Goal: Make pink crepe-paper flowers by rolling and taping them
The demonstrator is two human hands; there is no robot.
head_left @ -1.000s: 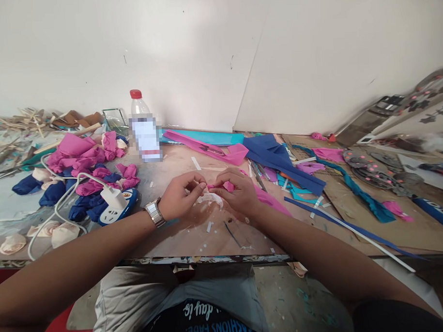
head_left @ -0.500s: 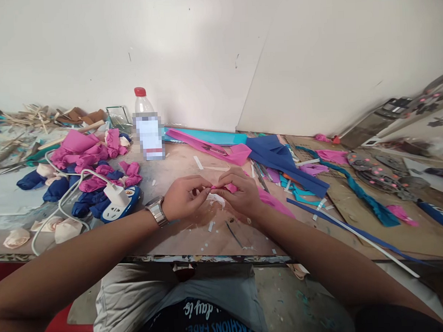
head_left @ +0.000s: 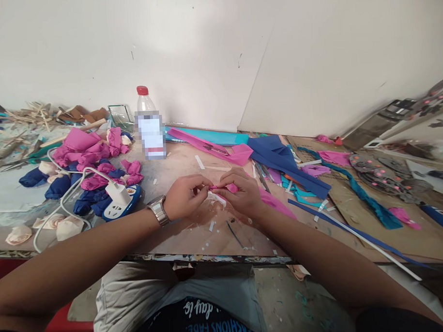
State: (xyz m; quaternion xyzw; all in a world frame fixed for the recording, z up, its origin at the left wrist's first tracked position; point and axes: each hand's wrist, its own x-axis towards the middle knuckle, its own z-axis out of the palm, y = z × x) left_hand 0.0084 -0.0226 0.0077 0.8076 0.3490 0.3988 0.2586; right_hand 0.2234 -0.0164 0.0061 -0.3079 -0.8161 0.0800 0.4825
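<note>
Between my two hands, near the middle of the table, is a small twisted piece of pink paper (head_left: 232, 187). My left hand (head_left: 188, 196) pinches its left end between thumb and fingertips. On its right part, the thumb and fingers of my right hand (head_left: 240, 192) are closed. The fingertips of both hands nearly touch. A longer pink strip (head_left: 275, 203) lies to the right, partly behind my right hand. Under the hands a small white scrap (head_left: 218, 199) rests on the table.
Pink rolled pieces (head_left: 82, 144), a power strip (head_left: 121, 203) with a white cable and pale rosettes (head_left: 19, 234) lie left. A bottle (head_left: 144, 101) stands behind a phone (head_left: 150, 134). Blue paper (head_left: 272, 154), a white stick (head_left: 373, 248) and a teal strip (head_left: 368, 199) lie right.
The camera view has shifted slightly, so the table things appear a little further right. Both hands keep their grip on the pink paper, with only slight finger movement.
</note>
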